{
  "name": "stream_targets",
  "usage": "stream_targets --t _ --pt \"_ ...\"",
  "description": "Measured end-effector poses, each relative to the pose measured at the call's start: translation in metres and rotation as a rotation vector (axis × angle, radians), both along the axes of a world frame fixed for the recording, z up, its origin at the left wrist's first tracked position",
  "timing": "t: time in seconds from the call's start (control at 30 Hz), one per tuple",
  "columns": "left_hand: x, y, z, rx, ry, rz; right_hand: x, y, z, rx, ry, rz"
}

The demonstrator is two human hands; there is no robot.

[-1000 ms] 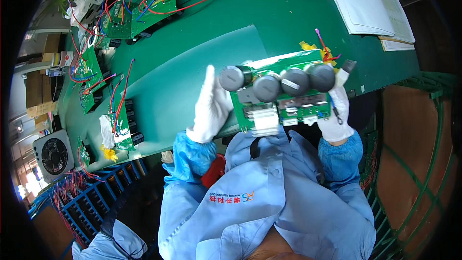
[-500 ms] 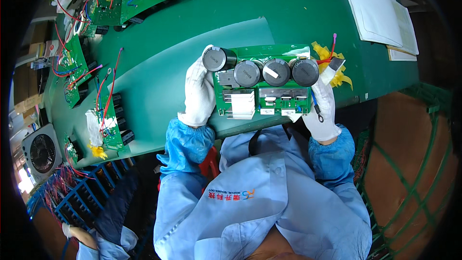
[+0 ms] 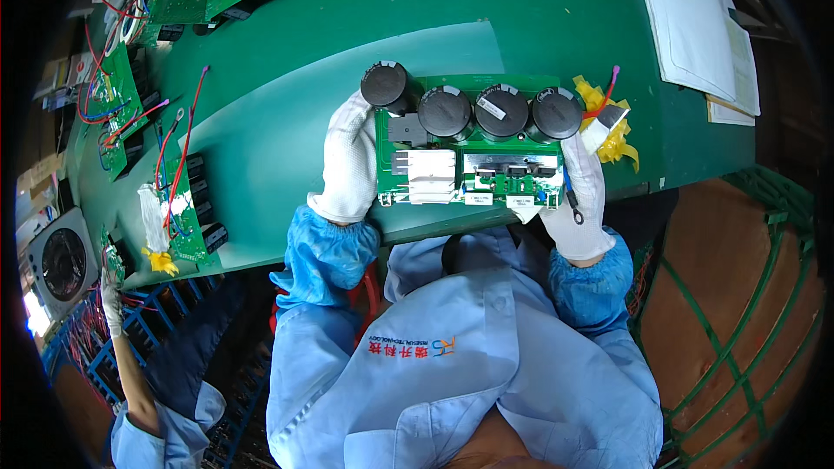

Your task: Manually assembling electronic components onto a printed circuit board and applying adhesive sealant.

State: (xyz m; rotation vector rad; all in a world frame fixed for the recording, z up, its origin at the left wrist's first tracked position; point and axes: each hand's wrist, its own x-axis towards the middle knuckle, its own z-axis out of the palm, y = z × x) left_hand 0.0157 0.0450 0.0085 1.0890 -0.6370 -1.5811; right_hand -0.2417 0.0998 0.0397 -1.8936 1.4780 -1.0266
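Note:
Between my two white-gloved hands is a green circuit board (image 3: 434, 141), held near the table's front edge with its parts facing up. A row of big black capacitors (image 3: 501, 113) lines its far side, and a white finned heat sink (image 3: 432, 175) sits nearer me. My left hand (image 3: 350, 156) grips the board's left edge, its fingertips hidden behind the leftmost capacitor. My right hand (image 3: 580, 200) closes on the right edge, fingers partly under the board. Beside that hand are a black ring terminal (image 3: 574, 208), a red wire (image 3: 605, 97) and crumpled yellow material (image 3: 618, 141).
Several wired circuit boards (image 3: 187, 208) lie along the table's left side and far left corner. White papers (image 3: 691, 35) rest at the far right. At lower left, a co-worker's gloved hand (image 3: 111, 304) reaches to a small board near a fan (image 3: 65, 265). Green metal railing (image 3: 721, 330) stands right.
The capacitors' tops now show more toward me, as the board has tilted slightly. The co-worker's hand has moved up to the table's left corner. The whole view has shifted a little.

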Motion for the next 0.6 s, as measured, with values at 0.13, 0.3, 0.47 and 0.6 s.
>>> stream_targets --t 0.13,0.3,0.47,0.6 --pt "-0.0035 -0.0015 0.0025 0.096 -0.017 0.053 0.0002 0.002 -0.0012 0.009 -0.033 -0.001" --pt "-0.005 -0.0018 0.0058 0.107 -0.028 0.058 -0.0015 0.0047 -0.0059 0.049 -0.076 -0.005" --pt "-0.0013 -0.0009 0.0 0.086 -0.021 0.051 -0.0032 0.0053 -0.0045 0.034 0.004 0.023" --pt "-0.0027 0.0004 0.002 0.071 -0.062 0.068 -0.0046 0.0062 -0.0056 0.049 0.031 0.039"
